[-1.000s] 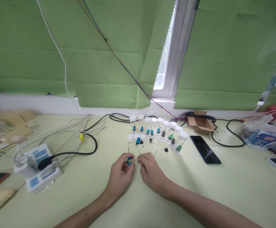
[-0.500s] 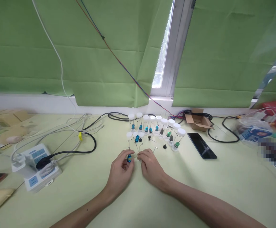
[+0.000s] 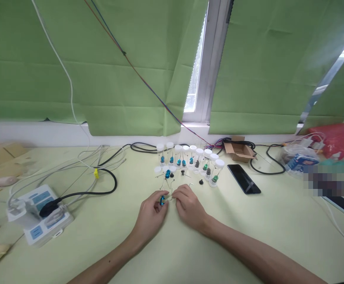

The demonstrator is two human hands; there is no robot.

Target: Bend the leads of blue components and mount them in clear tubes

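Observation:
My left hand (image 3: 151, 213) is closed on a small shiny blue metal part (image 3: 162, 200), held between thumb and fingertips. Close beside it, my right hand (image 3: 189, 207) pinches a thin bent metal rod, like a hex key (image 3: 172, 195), its end near the blue part; whether they touch I cannot tell. Just beyond the fingers lie bent wires (image 3: 169, 184), another blue part (image 3: 167, 174) and small black knob-like pieces, one of them (image 3: 201, 182) off to the right. A short L-shaped rod (image 3: 191, 184) lies behind my right hand.
Several clear vials with white caps (image 3: 218, 167) stand in a row, holding blue, green or grey parts. A phone (image 3: 244, 178) and an open cardboard box (image 3: 239, 151) are to the right. A power strip (image 3: 37, 232) with cables sits left.
The view has swung slightly to the right. Both hands keep their grips; the blue part and the rod in my fingers have turned a little.

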